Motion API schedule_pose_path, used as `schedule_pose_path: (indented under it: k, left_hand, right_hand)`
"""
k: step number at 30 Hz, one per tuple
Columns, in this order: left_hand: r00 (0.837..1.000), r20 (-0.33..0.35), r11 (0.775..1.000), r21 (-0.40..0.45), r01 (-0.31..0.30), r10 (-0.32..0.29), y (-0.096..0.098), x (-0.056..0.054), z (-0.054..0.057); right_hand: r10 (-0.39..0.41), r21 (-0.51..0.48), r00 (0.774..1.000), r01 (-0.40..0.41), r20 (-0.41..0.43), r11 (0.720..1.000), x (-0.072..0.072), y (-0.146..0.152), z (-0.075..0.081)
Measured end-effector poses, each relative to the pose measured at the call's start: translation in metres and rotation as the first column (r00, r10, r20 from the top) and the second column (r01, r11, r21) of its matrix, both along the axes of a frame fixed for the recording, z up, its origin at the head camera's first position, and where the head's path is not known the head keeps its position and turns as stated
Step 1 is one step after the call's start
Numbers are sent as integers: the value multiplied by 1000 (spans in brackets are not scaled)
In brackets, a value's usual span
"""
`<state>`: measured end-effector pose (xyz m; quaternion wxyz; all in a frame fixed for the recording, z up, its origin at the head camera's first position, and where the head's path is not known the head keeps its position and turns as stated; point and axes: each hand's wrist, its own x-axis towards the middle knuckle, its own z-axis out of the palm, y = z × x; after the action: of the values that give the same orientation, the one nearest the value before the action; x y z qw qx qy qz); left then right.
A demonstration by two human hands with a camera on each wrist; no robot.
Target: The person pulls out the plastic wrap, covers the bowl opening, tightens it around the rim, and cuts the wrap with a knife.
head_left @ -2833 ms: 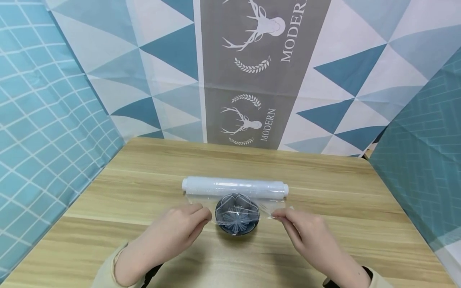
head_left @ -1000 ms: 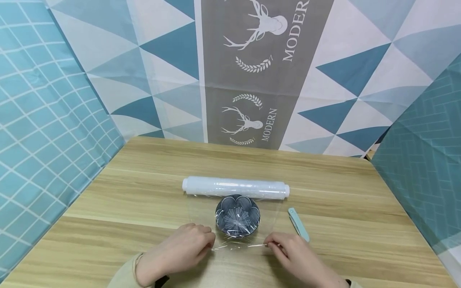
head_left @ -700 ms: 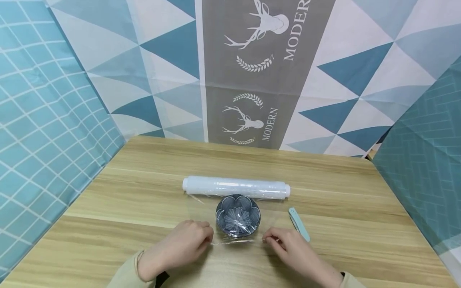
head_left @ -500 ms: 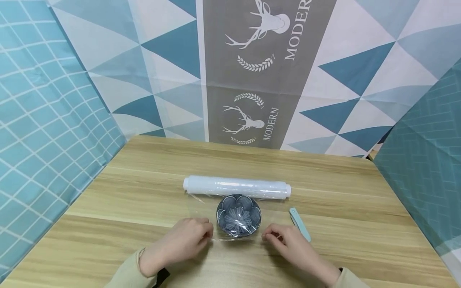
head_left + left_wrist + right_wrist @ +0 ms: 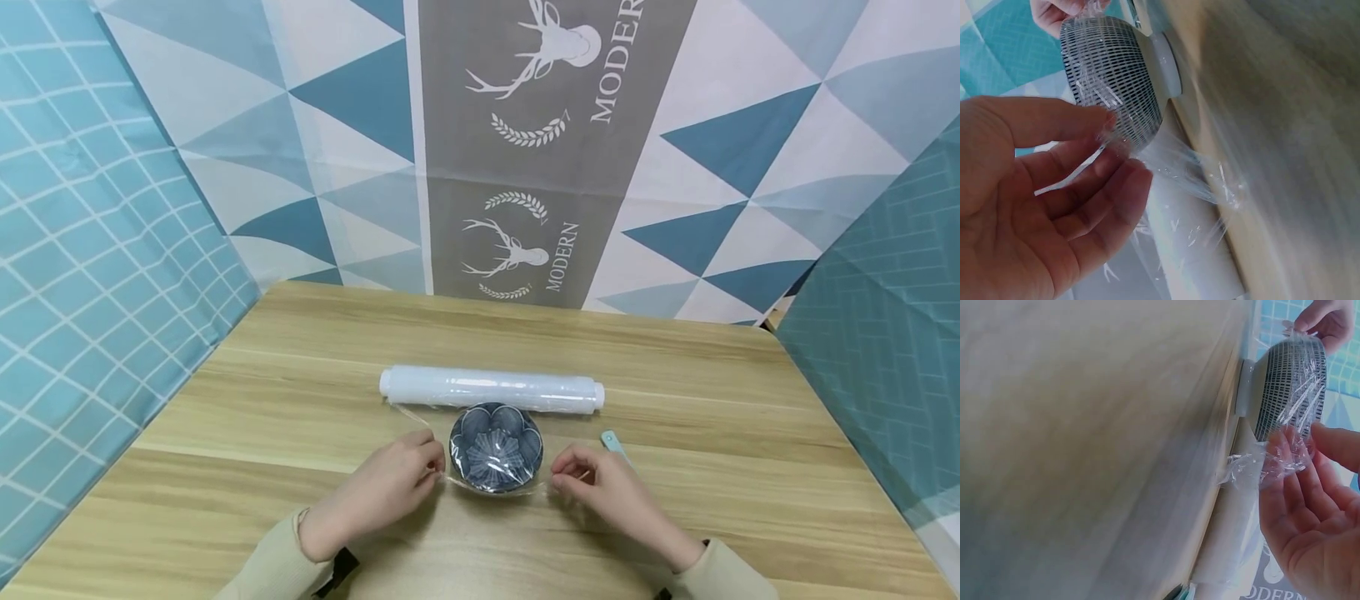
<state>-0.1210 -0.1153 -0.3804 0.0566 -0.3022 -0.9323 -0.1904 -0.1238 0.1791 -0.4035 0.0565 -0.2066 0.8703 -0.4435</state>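
A dark patterned bowl (image 5: 496, 447) stands upright on the table, with clear cling film (image 5: 1302, 394) stretched over its mouth and down its near side. My left hand (image 5: 405, 471) is at the bowl's left side and pinches the film between thumb and fingers. On the right side my right hand (image 5: 600, 479) pinches the film's other edge, its thumb and fingertips close to the bowl wall. A white roll of cling film (image 5: 491, 389) lies just behind the bowl, and loose film trails from it. Both wrist views show the bowl's dashed outer wall.
A pale turquoise folding knife (image 5: 613, 443) lies to the right, partly hidden behind my right hand. The wooden table (image 5: 322, 333) ends at a patterned cloth wall (image 5: 517, 150) at the back, with tiled blue sheets on both sides.
Both hands have drawn the film from behind the bowl toward me and over it, then moved back up beside the bowl. The knife was uncovered, then partly hidden again by the right hand.
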Motion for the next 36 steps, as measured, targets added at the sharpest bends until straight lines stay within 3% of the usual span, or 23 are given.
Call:
schedule_pose_path:
  k: [5, 10, 16, 21, 26, 30, 36]
  left_hand:
    - [999, 2, 999, 33, -36, 36, 2, -3, -2]
    - [997, -36, 995, 76, -66, 69, 5, -5, -6]
    - [991, -60, 987, 109, -116, 123, 9, -6, -8]
    - [984, -78, 982, 112, -153, 162, 13, -6, -9]
    - [977, -75, 973, 137, -188, 199, 17, -4, -9]
    - [979, -45, 967, 169, -189, 200, 19, -3, -9]
    - [984, -17, 963, 209, -171, 178, 20, -1, -9]
  right_hand:
    - [-51, 16, 995, 52, -83, 998, -5, -3, 1]
    - [-70, 59, 976, 84, -207, 995, -8, -8, 5]
    - [-70, 62, 964, 88, -256, 994, -11, -13, 7]
    - [-100, 47, 962, 116, -253, 992, -12, -18, 6]
    - [-199, 29, 955, 210, -222, 977, -9, -26, 5]
    - [-279, 5, 943, 284, -182, 959, -6, -30, 7]
    - [-323, 3, 936, 327, -138, 945, -3, -35, 10]
